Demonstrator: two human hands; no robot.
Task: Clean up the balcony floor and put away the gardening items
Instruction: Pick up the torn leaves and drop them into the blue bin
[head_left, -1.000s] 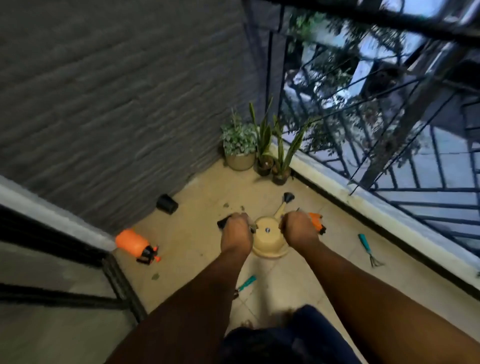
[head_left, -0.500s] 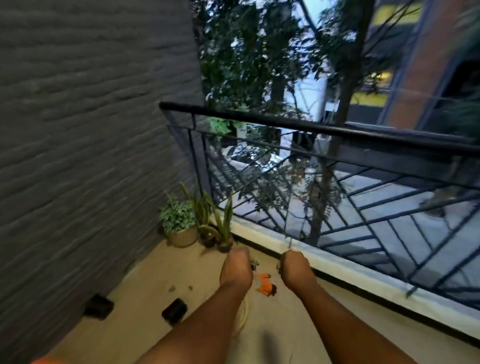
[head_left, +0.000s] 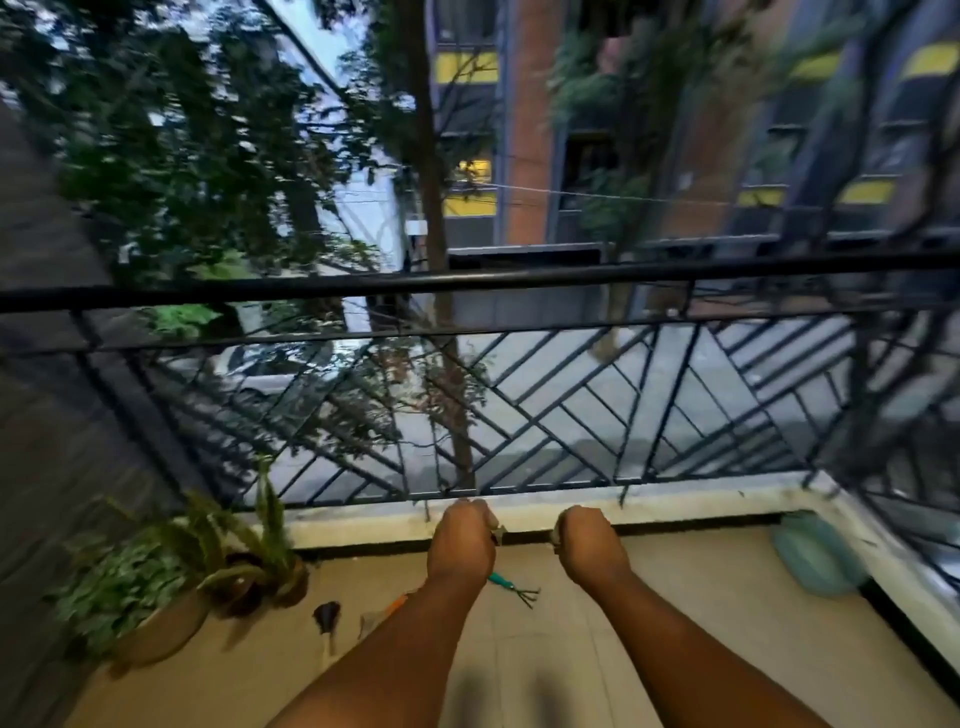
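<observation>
Your left hand (head_left: 462, 540) and right hand (head_left: 589, 543) are held out side by side above the balcony floor (head_left: 701, 623), both with fingers curled under; each seems to pinch something small and pale at its inner edge, too blurred to name. A teal-handled hand rake (head_left: 511, 584) lies on the floor just below and between your wrists. Potted plants (head_left: 171, 587) stand in the left corner; a teal bag (head_left: 810, 553) sits in the right corner beneath the black railing (head_left: 519, 280).
</observation>
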